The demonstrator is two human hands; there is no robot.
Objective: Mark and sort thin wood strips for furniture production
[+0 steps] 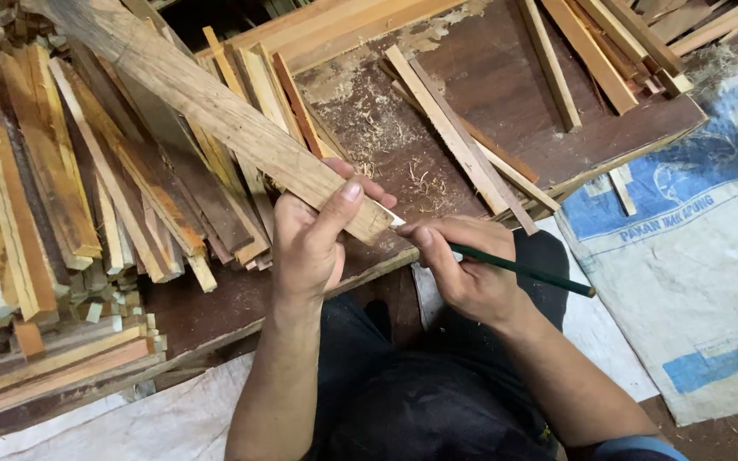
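Head view: left hand (307,243) is clamped around the near end of a long wooden plank (207,107), whose axis runs up-left over the desk (471,77). Right hand (463,273), just beside that end, pinches a green pencil (523,271) pointing toward it.

Brightness: even, moderately bright, warm tone.
Source: overhead, diffuse.
Shadows: soft, short, beneath the hands (386,248) and the stacked wood strips (87,196).
Dark area: top gap beyond the surface (506,77).
Glare: none.
Focus: sharp centre, slight softness and stretch at corners.
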